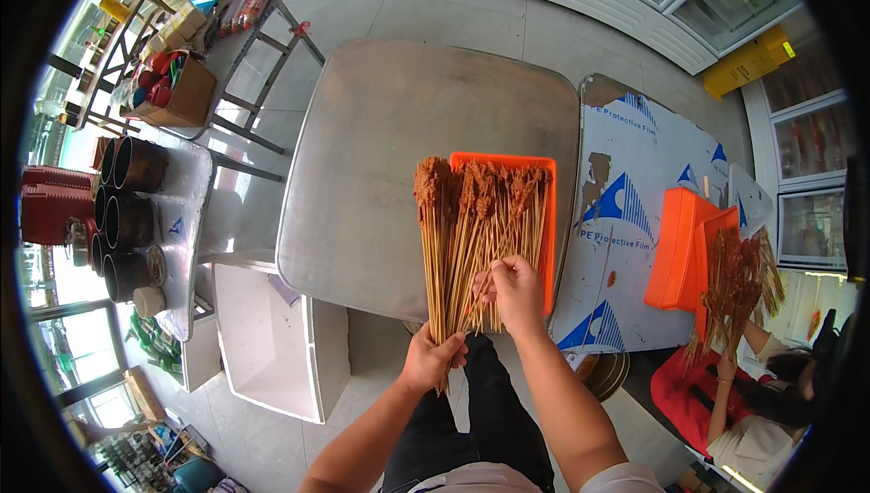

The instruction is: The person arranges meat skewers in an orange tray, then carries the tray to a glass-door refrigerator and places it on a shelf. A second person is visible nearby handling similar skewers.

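My left hand is closed around the lower ends of a bundle of meat skewers, thin wooden sticks with reddish-brown meat on their far tips. The bundle slants up over the left side of an orange plastic tray. More skewers lie in that tray, meat ends at its far side. Over their near stick ends, my right hand pinches one or a few sticks between thumb and fingers; exactly how many is unclear. The tray rests on a metal-topped table in front of me.
To the right, a table covered in protective film carries orange trays. Another person there holds a skewer bunch. A white foam box stands at the left, below black cylindrical containers on a side table.
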The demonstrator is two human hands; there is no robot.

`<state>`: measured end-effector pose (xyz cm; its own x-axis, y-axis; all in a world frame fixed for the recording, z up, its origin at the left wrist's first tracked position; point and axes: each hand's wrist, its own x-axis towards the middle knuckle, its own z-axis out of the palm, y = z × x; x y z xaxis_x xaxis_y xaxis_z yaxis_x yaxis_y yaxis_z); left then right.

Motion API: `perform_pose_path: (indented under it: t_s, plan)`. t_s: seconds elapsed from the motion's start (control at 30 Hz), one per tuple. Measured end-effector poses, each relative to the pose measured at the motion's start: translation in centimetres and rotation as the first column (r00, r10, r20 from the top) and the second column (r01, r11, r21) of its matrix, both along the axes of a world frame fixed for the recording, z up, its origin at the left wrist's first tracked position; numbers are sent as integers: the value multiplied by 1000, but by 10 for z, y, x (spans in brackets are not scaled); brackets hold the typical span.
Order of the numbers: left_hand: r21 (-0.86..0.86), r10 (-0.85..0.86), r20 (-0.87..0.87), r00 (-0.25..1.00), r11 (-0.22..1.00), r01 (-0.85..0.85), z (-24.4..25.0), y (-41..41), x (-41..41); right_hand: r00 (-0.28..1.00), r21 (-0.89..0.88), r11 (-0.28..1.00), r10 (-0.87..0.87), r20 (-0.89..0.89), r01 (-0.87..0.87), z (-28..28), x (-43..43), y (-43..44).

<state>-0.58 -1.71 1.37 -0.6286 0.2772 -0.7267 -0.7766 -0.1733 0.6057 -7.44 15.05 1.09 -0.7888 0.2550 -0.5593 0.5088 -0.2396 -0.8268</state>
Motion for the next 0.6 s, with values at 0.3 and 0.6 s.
perform_pose_path:
  t_s: [0.3,0.6]
  plan:
    - [-9,-54,-28,998,998,54,-3,-2,0,991,159,986,28,134,-49,-5,-9,3]
    - [-18,-71,-23,997,997,70,3,-2,-5,997,-67,997,42,63,-37,0,-15,7]
